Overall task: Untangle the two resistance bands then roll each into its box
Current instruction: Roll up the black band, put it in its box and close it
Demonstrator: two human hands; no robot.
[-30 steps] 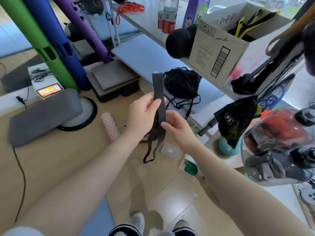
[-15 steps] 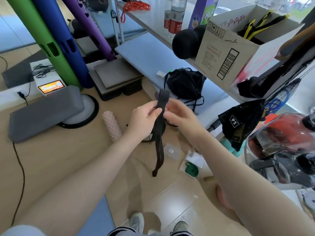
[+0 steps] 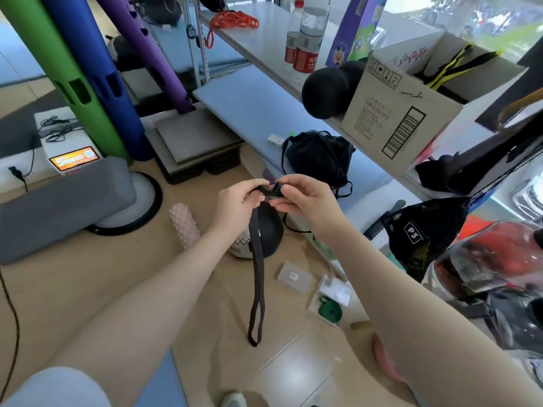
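A black resistance band point(image 3: 256, 277) hangs as a long loop from both hands at mid-frame. My left hand point(image 3: 239, 202) pinches its top end, and my right hand point(image 3: 305, 198) grips the same end, which is folded over between the fingers. On the floor below right, a green band point(image 3: 330, 309) lies rolled inside an open white box point(image 3: 324, 289). A small grey box point(image 3: 293, 277) lies flat beside it.
A black-and-white weighted ball point(image 3: 258, 239) and a pink knobbly roller point(image 3: 185, 227) sit on the floor under my hands. To the right stands a shelf point(image 3: 264, 45) with a cardboard box point(image 3: 411, 118), black bag point(image 3: 318, 157) and bottles. Foam tubes and a grey pad stand at left.
The band's upright top end has been folded down between both hands. The hanging loop now reaches lower. My right hand moved up to meet the left.
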